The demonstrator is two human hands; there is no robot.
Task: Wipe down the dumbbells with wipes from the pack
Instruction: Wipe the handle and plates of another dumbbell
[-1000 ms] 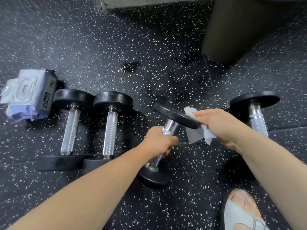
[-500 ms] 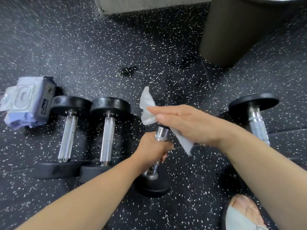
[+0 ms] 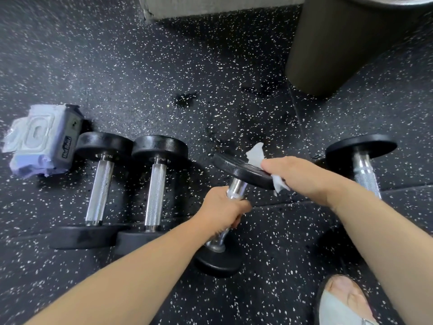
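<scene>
One dumbbell leans away, left hand gripping its handle, right hand flat, pressing wipe atop.

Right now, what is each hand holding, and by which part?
The left hand grips the tilted dumbbell by its chrome handle, just below the upper plate. The right hand presses a white wipe onto that plate's rim.
</scene>
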